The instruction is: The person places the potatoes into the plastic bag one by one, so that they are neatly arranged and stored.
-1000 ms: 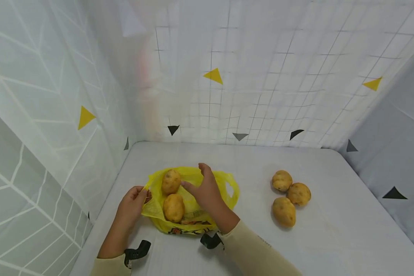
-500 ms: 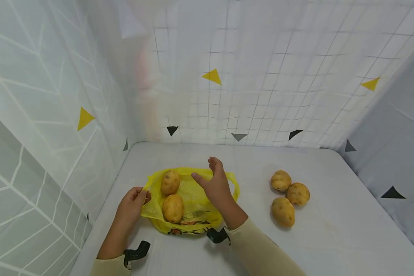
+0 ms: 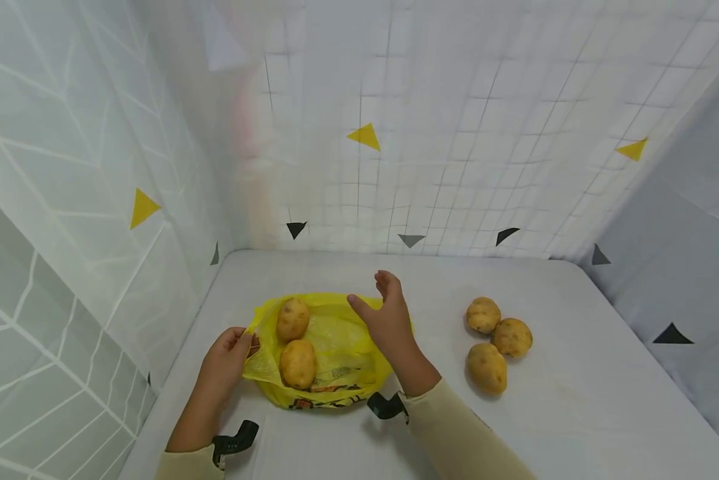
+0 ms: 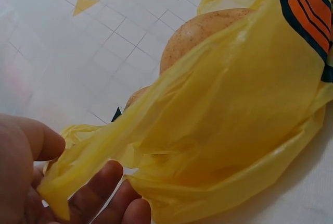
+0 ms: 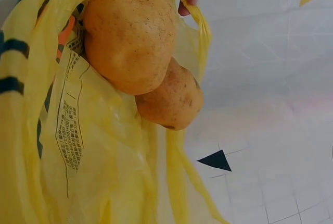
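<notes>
A yellow plastic bag (image 3: 340,333) lies on the table with its mouth spread wide. Two potatoes, one (image 3: 293,320) behind the other (image 3: 298,364), sit inside at its left end. My left hand (image 3: 226,357) pinches the bag's left edge; in the left wrist view, thumb and fingers of that hand (image 4: 23,166) hold a strip of the thin plastic (image 4: 78,174). Over the bag's right end, my right hand (image 3: 388,327) hovers with fingers raised, thumb spread apart, holding nothing. The right wrist view shows both potatoes (image 5: 130,36) against the bag's printed wall (image 5: 70,130).
Three more potatoes (image 3: 487,369) form a cluster on the white table (image 3: 575,400), right of the bag. A white gridded sheet (image 3: 443,133) hangs behind the table, and another patterned sheet (image 3: 65,267) borders its left side. Black wrist devices (image 3: 236,438) sit near both sleeves.
My right hand has drawn back to the right, away from the potatoes in the bag. The left hand keeps its hold on the bag's edge. The head view has shifted slightly.
</notes>
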A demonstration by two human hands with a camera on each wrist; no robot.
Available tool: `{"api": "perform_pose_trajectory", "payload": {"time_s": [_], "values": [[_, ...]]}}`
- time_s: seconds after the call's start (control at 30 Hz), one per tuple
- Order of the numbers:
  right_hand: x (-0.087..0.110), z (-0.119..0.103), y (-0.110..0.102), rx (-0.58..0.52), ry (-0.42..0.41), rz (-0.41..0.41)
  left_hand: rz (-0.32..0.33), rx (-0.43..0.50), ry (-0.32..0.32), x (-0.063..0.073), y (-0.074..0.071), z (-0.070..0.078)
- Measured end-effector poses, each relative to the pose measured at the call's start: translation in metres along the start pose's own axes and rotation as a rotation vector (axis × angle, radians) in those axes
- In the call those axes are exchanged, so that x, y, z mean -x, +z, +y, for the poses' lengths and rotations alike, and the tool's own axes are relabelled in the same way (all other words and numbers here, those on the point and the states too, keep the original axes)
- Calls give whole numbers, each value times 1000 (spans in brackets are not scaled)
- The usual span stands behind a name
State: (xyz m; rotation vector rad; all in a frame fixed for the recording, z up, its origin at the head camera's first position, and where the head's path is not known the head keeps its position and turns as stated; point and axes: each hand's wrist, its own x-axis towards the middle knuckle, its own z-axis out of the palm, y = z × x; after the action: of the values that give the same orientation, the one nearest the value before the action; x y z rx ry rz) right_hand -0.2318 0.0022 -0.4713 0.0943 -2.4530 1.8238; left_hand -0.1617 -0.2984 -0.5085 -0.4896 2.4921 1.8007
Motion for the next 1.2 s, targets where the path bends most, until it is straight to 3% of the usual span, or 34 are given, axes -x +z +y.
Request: {"api": "perform_pose_trajectory", "payload": {"time_s": [0.77,1.2], "values": [[6,-2,-39,-8,47,72,17,-22,-2,2,1,-2],[9,13,-48,31,101,87,8,-27,4,3,1,0]]}}
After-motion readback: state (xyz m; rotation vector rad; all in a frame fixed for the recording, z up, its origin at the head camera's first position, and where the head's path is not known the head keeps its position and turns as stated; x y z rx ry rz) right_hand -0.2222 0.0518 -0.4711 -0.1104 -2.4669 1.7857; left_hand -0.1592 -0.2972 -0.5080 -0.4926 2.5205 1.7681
